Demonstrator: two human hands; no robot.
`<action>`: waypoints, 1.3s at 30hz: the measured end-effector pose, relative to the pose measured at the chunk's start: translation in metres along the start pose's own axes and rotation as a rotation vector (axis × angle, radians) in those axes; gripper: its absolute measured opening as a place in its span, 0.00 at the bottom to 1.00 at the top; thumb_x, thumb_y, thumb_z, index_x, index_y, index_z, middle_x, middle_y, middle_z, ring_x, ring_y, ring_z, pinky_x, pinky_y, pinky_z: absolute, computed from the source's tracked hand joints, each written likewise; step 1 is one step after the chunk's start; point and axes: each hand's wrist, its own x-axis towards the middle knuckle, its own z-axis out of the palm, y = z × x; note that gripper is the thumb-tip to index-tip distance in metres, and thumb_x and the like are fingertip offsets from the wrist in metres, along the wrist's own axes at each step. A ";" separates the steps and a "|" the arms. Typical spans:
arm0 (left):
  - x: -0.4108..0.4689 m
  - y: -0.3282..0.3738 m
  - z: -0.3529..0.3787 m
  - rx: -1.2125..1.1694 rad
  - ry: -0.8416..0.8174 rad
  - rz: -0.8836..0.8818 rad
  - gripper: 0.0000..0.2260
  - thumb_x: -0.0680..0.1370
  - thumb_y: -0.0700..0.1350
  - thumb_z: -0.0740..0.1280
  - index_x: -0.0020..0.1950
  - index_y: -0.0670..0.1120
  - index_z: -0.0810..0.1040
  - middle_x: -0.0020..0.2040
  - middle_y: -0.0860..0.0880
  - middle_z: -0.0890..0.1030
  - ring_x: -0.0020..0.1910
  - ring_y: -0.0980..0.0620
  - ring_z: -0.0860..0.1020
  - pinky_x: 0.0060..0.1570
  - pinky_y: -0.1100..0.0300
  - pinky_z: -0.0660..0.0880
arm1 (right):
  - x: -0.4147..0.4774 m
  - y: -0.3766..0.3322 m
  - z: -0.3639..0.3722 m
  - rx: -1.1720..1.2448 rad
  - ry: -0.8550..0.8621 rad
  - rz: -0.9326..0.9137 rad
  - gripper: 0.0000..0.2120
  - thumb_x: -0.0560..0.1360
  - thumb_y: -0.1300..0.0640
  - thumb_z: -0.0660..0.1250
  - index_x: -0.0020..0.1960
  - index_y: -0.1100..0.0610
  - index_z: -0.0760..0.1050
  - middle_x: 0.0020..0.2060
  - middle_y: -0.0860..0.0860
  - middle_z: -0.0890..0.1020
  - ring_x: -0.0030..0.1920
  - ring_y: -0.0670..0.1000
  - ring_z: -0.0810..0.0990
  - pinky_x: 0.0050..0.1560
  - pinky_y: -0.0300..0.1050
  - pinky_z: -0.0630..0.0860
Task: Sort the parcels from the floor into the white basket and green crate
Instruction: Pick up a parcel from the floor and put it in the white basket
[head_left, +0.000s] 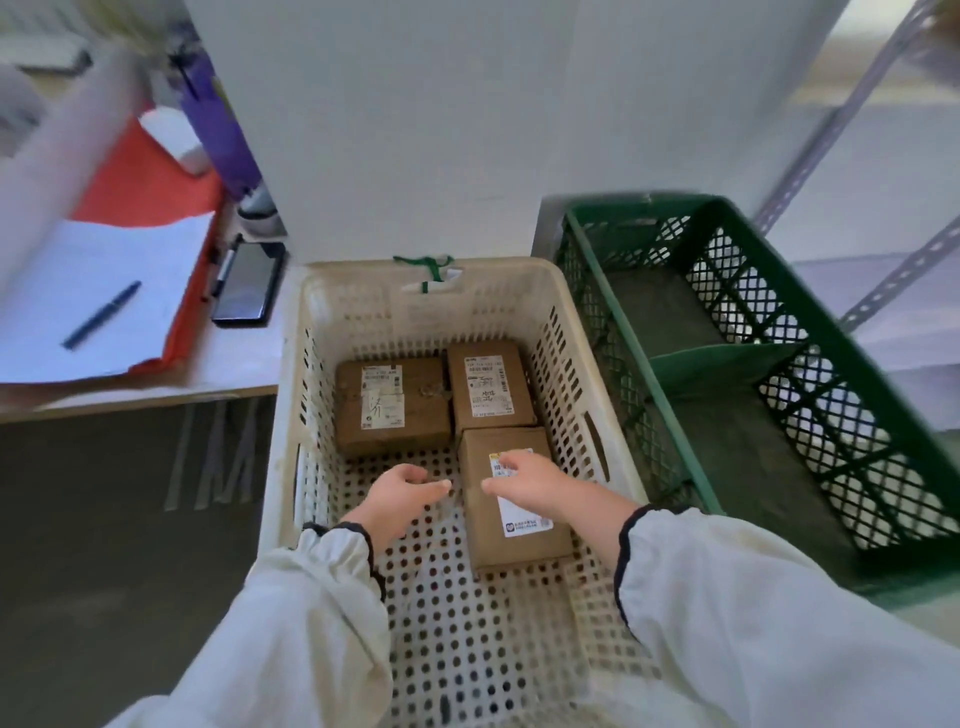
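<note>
The white basket (332, 291) stands in the middle with three brown cardboard parcels lying flat on its perforated floor. One parcel (390, 405) lies at the back left, a second (488, 387) at the back right, and the third (514, 512) in front of that. My right hand (524, 480) hovers over the front parcel's label with loosely curled fingers that hold nothing. My left hand (400, 493) is just left of that parcel, fingers relaxed and empty. The green crate (680, 415) to the right holds no parcels.
A low table on the left carries white paper (88, 301) with a blue pen (101, 314), a red folder (150, 187) and a black phone (249, 286). A white wall stands behind the basket. Grey metal shelving (852, 104) rises at the right. Dark floor lies at the lower left.
</note>
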 end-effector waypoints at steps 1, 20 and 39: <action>-0.008 0.004 -0.009 -0.028 -0.011 -0.013 0.29 0.72 0.57 0.72 0.69 0.49 0.70 0.54 0.51 0.77 0.47 0.53 0.77 0.39 0.58 0.76 | -0.007 -0.007 -0.007 -0.008 0.008 -0.015 0.32 0.75 0.46 0.65 0.75 0.56 0.60 0.73 0.53 0.65 0.70 0.54 0.67 0.65 0.46 0.66; -0.178 0.037 -0.101 -0.088 0.102 0.114 0.28 0.74 0.55 0.70 0.71 0.47 0.67 0.63 0.47 0.75 0.57 0.47 0.77 0.52 0.49 0.75 | -0.120 -0.129 -0.039 -0.231 -0.065 -0.365 0.24 0.76 0.46 0.64 0.69 0.55 0.68 0.65 0.54 0.73 0.60 0.53 0.74 0.50 0.45 0.74; -0.489 -0.222 -0.020 -0.704 0.882 -0.227 0.23 0.74 0.58 0.67 0.66 0.51 0.71 0.55 0.50 0.79 0.50 0.50 0.79 0.44 0.56 0.70 | -0.348 -0.174 0.222 -0.716 -0.696 -0.900 0.19 0.75 0.50 0.66 0.63 0.56 0.73 0.55 0.55 0.80 0.49 0.53 0.80 0.47 0.44 0.75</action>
